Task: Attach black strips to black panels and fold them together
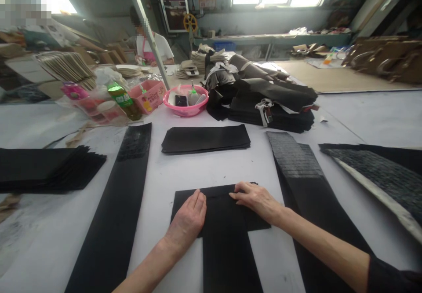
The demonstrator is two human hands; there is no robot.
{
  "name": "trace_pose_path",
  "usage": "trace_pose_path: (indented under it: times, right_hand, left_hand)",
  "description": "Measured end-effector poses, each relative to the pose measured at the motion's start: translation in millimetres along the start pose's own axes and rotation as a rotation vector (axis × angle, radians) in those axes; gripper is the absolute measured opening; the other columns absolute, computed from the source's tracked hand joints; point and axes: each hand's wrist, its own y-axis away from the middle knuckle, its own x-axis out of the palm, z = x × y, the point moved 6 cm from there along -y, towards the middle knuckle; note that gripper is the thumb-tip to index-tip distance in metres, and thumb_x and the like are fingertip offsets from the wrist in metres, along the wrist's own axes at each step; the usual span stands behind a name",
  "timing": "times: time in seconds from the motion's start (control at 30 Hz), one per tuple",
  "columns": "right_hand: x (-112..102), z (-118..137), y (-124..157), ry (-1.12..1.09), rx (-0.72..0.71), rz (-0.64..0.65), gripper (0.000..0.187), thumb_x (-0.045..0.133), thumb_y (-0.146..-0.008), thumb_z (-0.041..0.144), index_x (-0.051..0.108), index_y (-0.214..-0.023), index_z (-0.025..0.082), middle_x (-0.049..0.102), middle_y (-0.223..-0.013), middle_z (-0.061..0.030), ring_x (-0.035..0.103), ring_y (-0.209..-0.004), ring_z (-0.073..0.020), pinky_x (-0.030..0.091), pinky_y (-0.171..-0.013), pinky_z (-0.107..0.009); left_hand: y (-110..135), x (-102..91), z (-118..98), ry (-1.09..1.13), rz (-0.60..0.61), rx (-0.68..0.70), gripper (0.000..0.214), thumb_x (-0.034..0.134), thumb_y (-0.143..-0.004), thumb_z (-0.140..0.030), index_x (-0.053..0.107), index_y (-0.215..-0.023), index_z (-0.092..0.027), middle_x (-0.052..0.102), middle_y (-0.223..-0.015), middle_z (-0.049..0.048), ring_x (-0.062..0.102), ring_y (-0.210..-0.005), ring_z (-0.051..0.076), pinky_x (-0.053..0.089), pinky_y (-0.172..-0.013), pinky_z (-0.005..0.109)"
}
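White surface [211, 167] carries it all. Long black strip [114, 214] on our left, second long strip [306, 196] on the right. Between them, right in front of us, the black sheet [253, 221] lies flat across a narrower black strip [227, 258] (which one lies on top, we cannot tell). Left hand [187, 218] and right hand [255, 199] rest flat on it, fingers [198, 199] stretched out, gripping nothing. We judge it thin, light, limp, not fragile; best pinched at a free edge or corner.

Pink basin [185, 111], green bottle [124, 100] and folded black bags [273, 104] beyond a black sheet stack [205, 139]
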Motion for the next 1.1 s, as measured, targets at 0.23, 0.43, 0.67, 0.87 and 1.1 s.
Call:
trace_pose_path:
  times: [0.23, 0.43, 0.67, 0.87, 1.1]
  right_hand:
    - [3, -13, 13, -0.102, 0.136, -0.073, 0.017, 0.059, -0.092, 0.032, 0.066, -0.107, 0.030, 0.059, -0.108, 0.0000, 0.060, -0.090, -0.0138, 0.046, -0.080, -0.025]
    - [-11, -14, 6, -0.107, 0.268, -0.147, 0.011, 0.060, -0.091, 0.031, 0.068, -0.094, 0.024, 0.064, -0.095, -0.0006, 0.060, -0.091, -0.0164, 0.045, -0.076, -0.025]
    - [0, 19, -34, -0.144, 0.278, -0.086, 0.019, 0.078, -0.075, 0.025, 0.068, -0.091, 0.022, 0.066, -0.092, -0.0038, 0.057, -0.092, -0.0224, 0.042, -0.078, -0.031]
    - [9, 11, -42, -0.317, 0.385, -0.013, 0.015, 0.081, -0.066, 0.019, 0.067, -0.072, 0.021, 0.065, -0.075, 0.0004, 0.058, -0.074, -0.0180, 0.037, -0.064, -0.026]
    - [8, 17, -27, -0.695, 0.485, -0.095, 0.008, 0.075, -0.069, 0.023, 0.069, -0.073, 0.020, 0.067, -0.071, 0.0024, 0.059, -0.070, -0.0144, 0.040, -0.063, -0.023]
  left_hand:
    - [6, 1.4, 1, 0.016, -0.070, -0.036, 0.041, 0.037, -0.082, 0.008, 0.064, -0.111, 0.000, 0.066, -0.116, 0.0224, 0.062, -0.112, 0.032, 0.056, -0.092, 0.039]
    - [17, 9.7, 7, 0.149, -0.110, -0.121, 0.045, 0.033, -0.083, 0.008, 0.059, -0.119, -0.001, 0.061, -0.123, 0.0230, 0.059, -0.117, 0.031, 0.055, -0.095, 0.040]
    - [24, 18.2, 13, 0.295, -0.137, -0.196, 0.040, 0.033, -0.090, 0.000, 0.055, -0.123, -0.007, 0.059, -0.128, 0.0178, 0.055, -0.122, 0.027, 0.052, -0.099, 0.039]
    - [29, 23.8, 28, 0.767, -0.132, -0.418, 0.035, 0.035, -0.092, -0.007, 0.059, -0.116, -0.016, 0.058, -0.129, 0.0114, 0.051, -0.125, 0.024, 0.046, -0.105, 0.042]
    - [22, 10.4, 35, 1.298, -0.148, -0.789, 0.036, 0.068, -0.081, -0.037, 0.062, -0.114, -0.022, 0.066, -0.108, 0.0049, 0.062, -0.102, 0.022, 0.049, -0.091, 0.033]
